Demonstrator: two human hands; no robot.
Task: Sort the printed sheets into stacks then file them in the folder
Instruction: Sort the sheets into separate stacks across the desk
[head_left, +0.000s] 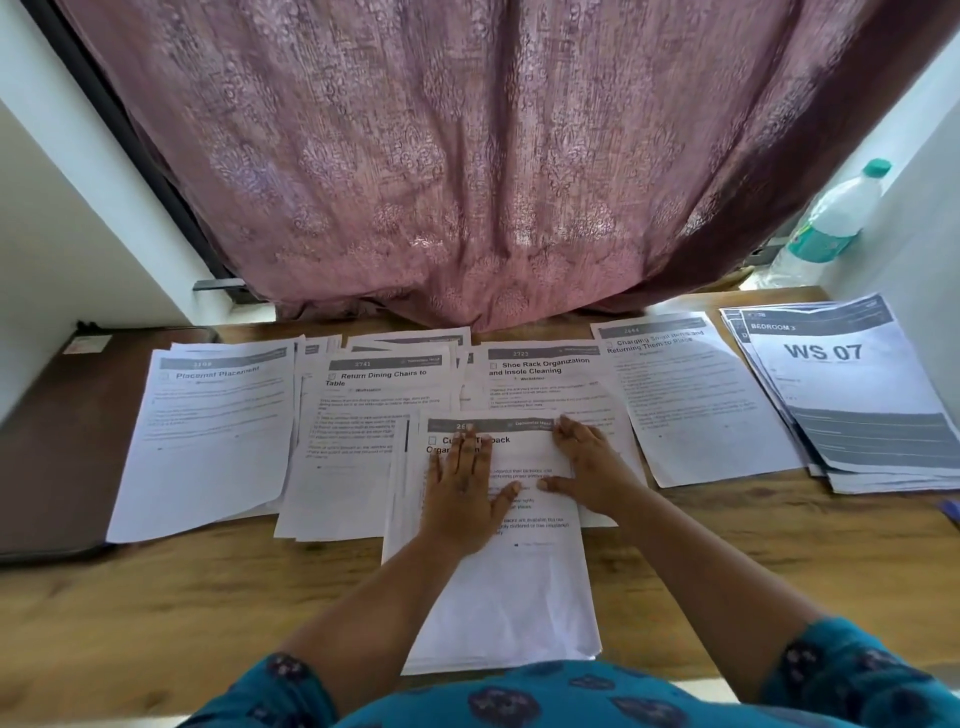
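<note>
Pressing down on the near stack (498, 545), both hands are seen in the head view, the only one supplied. The left hand (464, 486) lies flat with fingers straight over the heading; the right hand (587, 470) rests beside it at 3 o'clock, fingers extended to the sheet's far right corner, nothing being gripped. The sheets are judged to be held so that the edges stay squared. Sorted stacks are fanned along the wooden counter (182, 613) from 9 to 3 o'clock: "Placemat Placement" stack (208, 441), "Return Dining Chairs" stack (353, 441), "Shoe Rack Organization" stack (545, 379), "Charging Small Items" stack (696, 405), "WS 07" stack (852, 395). A dark folder (57, 447) is laid at 9 o'clock, partly covered. A water bottle (831, 223) is stood at 2 o'clock beside a curtain (467, 182).
</note>
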